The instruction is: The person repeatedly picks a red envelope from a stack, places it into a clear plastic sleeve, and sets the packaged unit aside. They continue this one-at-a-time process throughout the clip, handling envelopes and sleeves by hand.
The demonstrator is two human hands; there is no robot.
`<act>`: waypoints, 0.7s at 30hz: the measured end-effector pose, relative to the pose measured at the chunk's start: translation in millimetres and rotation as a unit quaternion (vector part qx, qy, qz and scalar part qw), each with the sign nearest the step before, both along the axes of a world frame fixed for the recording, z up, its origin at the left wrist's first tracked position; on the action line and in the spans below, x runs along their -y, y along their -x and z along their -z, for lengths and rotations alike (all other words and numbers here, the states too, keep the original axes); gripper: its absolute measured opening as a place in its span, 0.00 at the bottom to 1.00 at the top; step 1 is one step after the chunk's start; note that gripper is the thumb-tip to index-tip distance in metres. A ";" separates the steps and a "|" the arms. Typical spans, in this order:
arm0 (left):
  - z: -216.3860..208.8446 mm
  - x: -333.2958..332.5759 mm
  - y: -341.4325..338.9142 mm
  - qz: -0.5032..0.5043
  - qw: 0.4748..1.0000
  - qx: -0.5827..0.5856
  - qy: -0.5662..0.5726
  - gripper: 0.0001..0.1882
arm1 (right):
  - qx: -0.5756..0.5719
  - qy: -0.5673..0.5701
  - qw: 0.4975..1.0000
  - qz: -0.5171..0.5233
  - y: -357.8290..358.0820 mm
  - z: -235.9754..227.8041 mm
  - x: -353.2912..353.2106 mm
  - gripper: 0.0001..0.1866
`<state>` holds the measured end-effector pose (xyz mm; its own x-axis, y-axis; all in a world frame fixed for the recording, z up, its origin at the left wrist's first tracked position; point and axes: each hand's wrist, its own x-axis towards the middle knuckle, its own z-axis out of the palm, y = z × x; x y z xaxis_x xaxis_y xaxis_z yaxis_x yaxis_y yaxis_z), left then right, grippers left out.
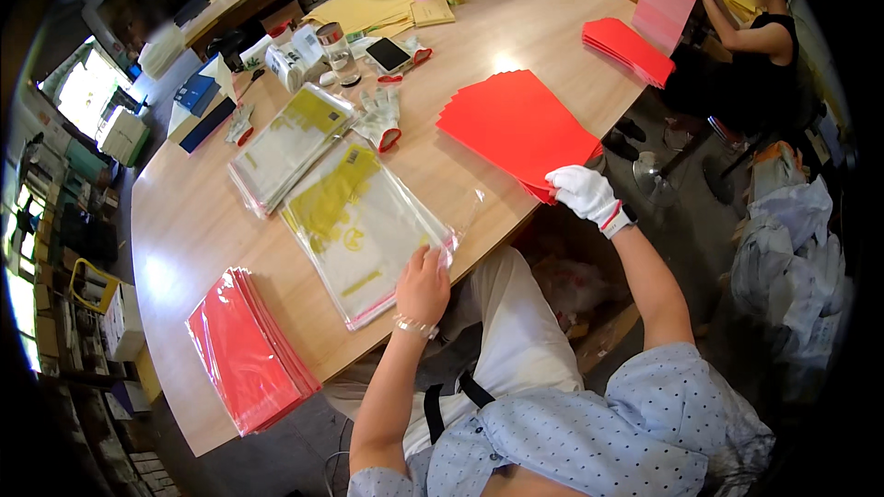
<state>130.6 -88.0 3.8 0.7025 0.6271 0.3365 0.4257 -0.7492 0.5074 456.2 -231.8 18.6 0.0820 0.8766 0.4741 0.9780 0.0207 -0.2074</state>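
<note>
Reaching across a pale wooden table (pixel 198 239), a seated person works with both hands. The right hand (pixel 584 194), in a white knitted glove, has its fingers bent over the nearest corner of a fanned stack of red sheets (pixel 518 127); whether they pinch a sheet cannot be told, as the thumb's grip is hidden. The stack stretches from those fingertips away across the tabletop, flat and bright red, its far edges stepped like a staircase.

The left hand (pixel 424 287), bare, rests with slightly bent fingers on the right-hand border of a pile of clear plastic bags (pixel 364 225); whether they grip the film cannot be told. These bags lie flat and glossy, printed with a yellow-gold pattern, with a pinkish strip along the near border. Just beyond lies a second pile of similar bags (pixel 276 164). To the left sits a stack of shiny, plastic-covered red packets (pixel 241 350).
</note>
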 end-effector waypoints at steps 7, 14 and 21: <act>43.8 -19.3 -29.8 -0.075 0.944 -0.286 -0.145 0.05 | 0.025 0.035 0.999 -0.020 61.8 -26.0 35.5 0.10; 24.0 -48.0 36.4 -0.018 0.991 -0.108 -0.071 0.05 | -0.681 -0.299 0.621 0.249 42.4 83.5 74.8 0.12; 36.4 -60.5 105.4 -0.053 0.996 -0.071 -0.016 0.06 | -0.748 -0.076 0.639 0.162 12.4 40.0 46.0 0.06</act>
<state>25.2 -27.5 -32.6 0.6744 0.6911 0.2601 0.5691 -0.7109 0.4131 443.8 -277.8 -21.4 0.7092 0.6512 -0.2702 -0.3550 -0.0013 -0.9349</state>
